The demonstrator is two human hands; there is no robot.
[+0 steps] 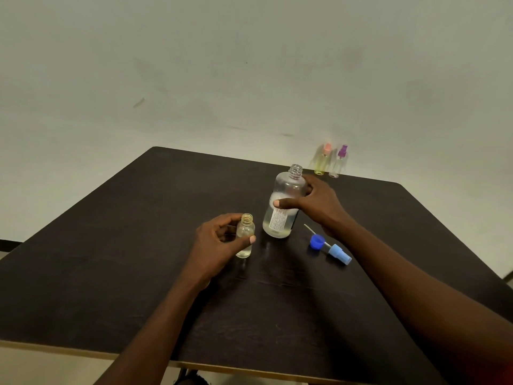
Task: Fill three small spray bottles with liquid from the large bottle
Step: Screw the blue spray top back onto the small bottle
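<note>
Plain pale wall behind; dark brown wooden worktop with a light edge strip along the near side.

Left hand: grip closed around the small clear plastic spray bottle, thumb on the near side, fingers wrapped behind. Bottle stands upright on the worktop, threaded neck open and pointing up, long axis vertical. Some clear liquid shows inside; exact level hard to read.

Right hand: grip closed on the large clear plastic bottle with a white printed label, thumb across the front above the label, fingers round the far shoulder. It stands upright just beside the small bottle, not touching it; uncapped neck up, long axis near vertical with a slight lean. Liquid sits in the lower part.

Further out: a blue sprayer head with dip tube and a round blue cap lie flat on the worktop by the right wrist. At the far edge, well apart, stand a yellow-tinted spray bottle with a peach sprayer and a clear spray bottle with a purple sprayer, both capped.

Judgement: step in hand is pouring into the small bottle. To do it well, hold the small bottle steady and upright, bring the large neck close over the narrow mouth, tip slowly for a thin stream, stop below the threads.
</note>
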